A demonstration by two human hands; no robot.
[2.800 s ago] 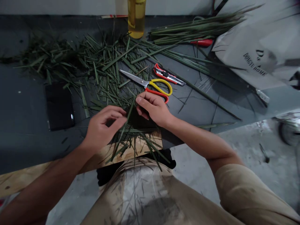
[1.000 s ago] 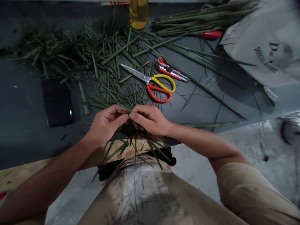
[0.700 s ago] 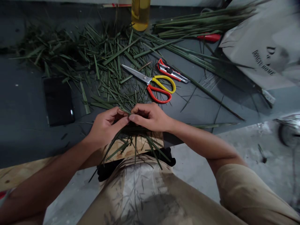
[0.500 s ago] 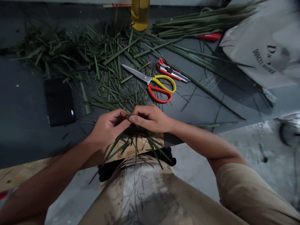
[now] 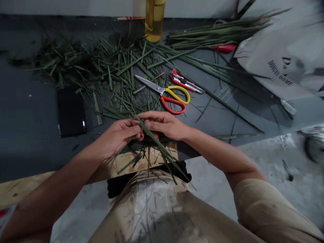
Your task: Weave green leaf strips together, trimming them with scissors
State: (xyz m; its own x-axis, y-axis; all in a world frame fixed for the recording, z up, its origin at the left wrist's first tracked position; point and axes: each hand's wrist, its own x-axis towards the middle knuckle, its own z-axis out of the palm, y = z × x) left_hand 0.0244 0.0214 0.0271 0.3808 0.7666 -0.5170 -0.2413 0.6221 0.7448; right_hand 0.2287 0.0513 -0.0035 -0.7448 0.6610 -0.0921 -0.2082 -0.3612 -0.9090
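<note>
My left hand (image 5: 120, 135) and my right hand (image 5: 164, 125) meet at the table's near edge, both pinching narrow green leaf strips (image 5: 153, 135). One strip lies across the front of the fingers and slants down to the right. Several strip ends hang below the hands over a wooden board (image 5: 126, 158). Just beyond my right hand lie scissors (image 5: 163, 91) with one yellow and one red handle, blades pointing to the upper left. A red utility knife (image 5: 186, 82) rests behind them. What sits between the fingertips is partly hidden.
Cut leaf pieces (image 5: 76, 60) are heaped across the back left. A dark phone (image 5: 71, 113) lies at left. A bottle of yellow liquid (image 5: 154, 23) stands at the back, beside a bundle of long leaves (image 5: 215, 33). A white printed bag (image 5: 275, 64) is at right.
A leaf strip now crosses in front of my fingers, where the fingertips were pressed together before. My left fingers have shifted around the strips. The camera view has tilted slightly.
</note>
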